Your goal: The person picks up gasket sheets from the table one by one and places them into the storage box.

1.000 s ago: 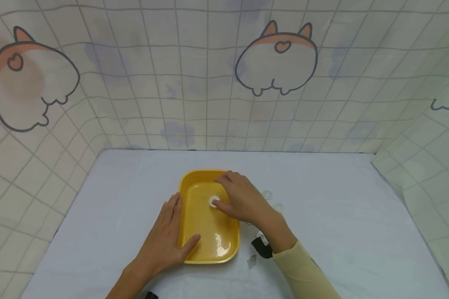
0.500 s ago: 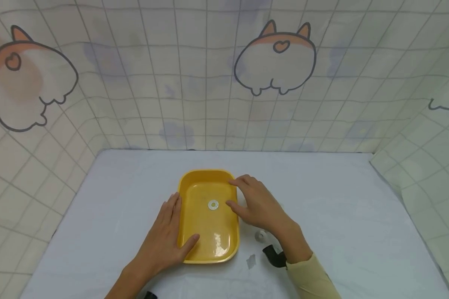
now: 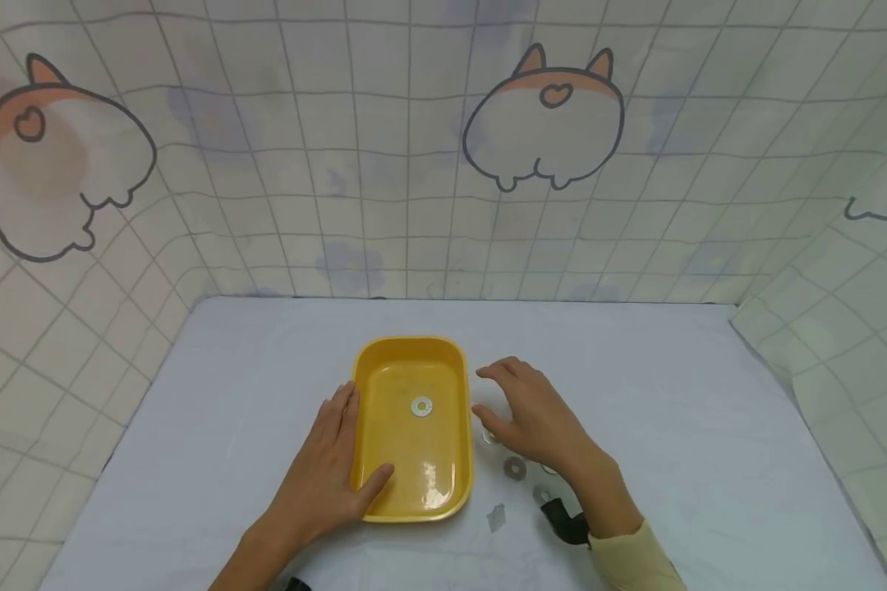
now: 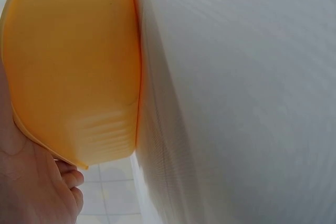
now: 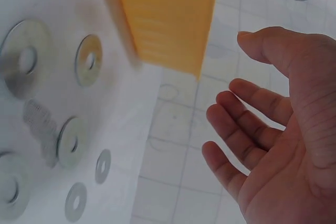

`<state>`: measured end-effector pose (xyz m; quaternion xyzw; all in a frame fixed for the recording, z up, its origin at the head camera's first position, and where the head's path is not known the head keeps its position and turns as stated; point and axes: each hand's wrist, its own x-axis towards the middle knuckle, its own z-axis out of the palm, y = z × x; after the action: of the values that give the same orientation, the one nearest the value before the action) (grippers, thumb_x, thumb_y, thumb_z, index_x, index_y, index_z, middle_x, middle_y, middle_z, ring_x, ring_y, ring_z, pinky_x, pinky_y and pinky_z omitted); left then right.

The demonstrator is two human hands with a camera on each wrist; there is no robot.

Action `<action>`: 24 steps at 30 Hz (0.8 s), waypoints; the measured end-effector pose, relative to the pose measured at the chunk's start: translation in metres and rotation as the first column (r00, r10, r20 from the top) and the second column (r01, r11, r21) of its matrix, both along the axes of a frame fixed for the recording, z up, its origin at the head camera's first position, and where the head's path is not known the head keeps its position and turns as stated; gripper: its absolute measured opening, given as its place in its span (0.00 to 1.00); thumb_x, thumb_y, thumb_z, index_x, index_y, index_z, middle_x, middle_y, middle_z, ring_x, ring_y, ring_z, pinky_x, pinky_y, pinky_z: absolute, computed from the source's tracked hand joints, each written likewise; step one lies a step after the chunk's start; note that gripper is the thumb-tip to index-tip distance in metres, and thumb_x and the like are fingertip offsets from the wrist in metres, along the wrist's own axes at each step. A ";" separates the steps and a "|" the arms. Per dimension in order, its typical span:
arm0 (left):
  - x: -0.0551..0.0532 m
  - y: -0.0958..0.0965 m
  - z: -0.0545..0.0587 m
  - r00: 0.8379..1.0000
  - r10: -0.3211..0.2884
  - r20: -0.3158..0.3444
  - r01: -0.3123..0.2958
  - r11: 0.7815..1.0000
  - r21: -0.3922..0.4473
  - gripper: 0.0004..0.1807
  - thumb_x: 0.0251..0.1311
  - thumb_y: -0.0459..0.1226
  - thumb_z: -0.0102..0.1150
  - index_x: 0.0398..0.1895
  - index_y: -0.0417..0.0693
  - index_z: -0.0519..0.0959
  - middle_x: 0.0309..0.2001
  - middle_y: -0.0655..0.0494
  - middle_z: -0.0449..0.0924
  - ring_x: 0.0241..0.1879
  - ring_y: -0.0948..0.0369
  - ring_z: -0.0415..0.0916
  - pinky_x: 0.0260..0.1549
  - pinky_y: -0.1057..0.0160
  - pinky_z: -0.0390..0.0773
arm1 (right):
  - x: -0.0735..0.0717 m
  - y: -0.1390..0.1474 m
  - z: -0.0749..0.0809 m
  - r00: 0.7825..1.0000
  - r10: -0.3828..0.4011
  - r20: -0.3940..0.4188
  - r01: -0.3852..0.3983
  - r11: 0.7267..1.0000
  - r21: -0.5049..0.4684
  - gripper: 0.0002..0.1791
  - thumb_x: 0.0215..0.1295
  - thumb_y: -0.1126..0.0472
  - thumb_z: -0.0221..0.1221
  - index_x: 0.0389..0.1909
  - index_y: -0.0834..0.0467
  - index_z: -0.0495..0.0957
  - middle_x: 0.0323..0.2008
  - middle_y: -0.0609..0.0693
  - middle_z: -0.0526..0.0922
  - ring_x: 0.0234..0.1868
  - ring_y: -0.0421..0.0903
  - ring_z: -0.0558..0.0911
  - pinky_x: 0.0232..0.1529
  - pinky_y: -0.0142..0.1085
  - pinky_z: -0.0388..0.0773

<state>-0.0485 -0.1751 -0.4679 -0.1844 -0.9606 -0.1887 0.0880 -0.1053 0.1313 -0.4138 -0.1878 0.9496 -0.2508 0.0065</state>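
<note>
"While the washer (image 3: 421, 406) is lying flat in the yellow tray (image 3: 402, 460), how is it looking?"

"It's showing as a small, pale, round ring with a hole at its centre, sitting near the middle of the tray floor."

"And the left hand (image 3: 325, 468): where are its fingers (image 3: 343, 406) lying?"

"They're resting nearly straight along the tray's left rim, the thumb reaching over the inside, well apart from the washer."

"What about the right hand (image 3: 535, 414)?"

"It's hovering just beside the right rim, apart from the washer. Its fingers are bending loosely, standing wide from the thumb and holding nothing."

"Anything farther out?"

"Several loose washers (image 5: 72, 141) are lying on the bench (image 3: 266, 353) right of the tray, and a grey scrap (image 3: 497, 517) is lying near them."
</note>
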 end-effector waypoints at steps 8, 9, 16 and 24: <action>0.000 0.000 0.001 1.000 -0.003 -0.009 0.003 1.000 0.004 0.56 0.66 0.56 0.63 0.83 0.29 0.50 0.84 0.36 0.50 0.84 0.43 0.52 0.83 0.71 0.24 | 0.013 0.021 -0.009 0.998 -0.024 -0.049 0.024 1.000 0.003 0.23 0.69 0.52 0.69 0.62 0.52 0.81 0.60 0.49 0.84 0.61 0.53 0.82 0.64 0.53 0.83; 0.000 0.000 0.001 1.000 -0.004 -0.018 0.004 1.000 0.001 0.56 0.66 0.56 0.63 0.83 0.29 0.50 0.84 0.35 0.50 0.83 0.43 0.52 0.83 0.70 0.24 | 0.015 0.023 -0.010 0.998 -0.030 -0.050 0.031 1.000 0.003 0.22 0.69 0.52 0.69 0.61 0.52 0.81 0.60 0.49 0.84 0.61 0.53 0.82 0.64 0.53 0.83; 0.000 -0.001 0.001 1.000 -0.007 -0.014 0.007 1.000 0.002 0.56 0.66 0.56 0.63 0.82 0.28 0.50 0.84 0.35 0.50 0.83 0.43 0.52 0.82 0.72 0.22 | 0.025 0.038 -0.022 0.997 -0.082 -0.002 0.082 0.997 0.005 0.19 0.67 0.54 0.71 0.56 0.52 0.84 0.57 0.48 0.85 0.61 0.52 0.83 0.65 0.54 0.83; 0.000 0.001 0.002 1.000 -0.007 0.010 0.007 1.000 0.003 0.56 0.66 0.57 0.63 0.82 0.28 0.50 0.84 0.35 0.49 0.84 0.43 0.51 0.81 0.73 0.21 | 0.035 0.050 -0.031 0.995 -0.093 -0.019 0.094 0.995 0.034 0.14 0.64 0.57 0.73 0.50 0.52 0.86 0.49 0.45 0.86 0.51 0.46 0.84 0.54 0.47 0.84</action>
<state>-0.0481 -0.1742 -0.4664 -0.1866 -0.9600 -0.1915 0.0829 -0.0704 0.1813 -0.4450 -0.1452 0.9617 -0.2324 -0.0102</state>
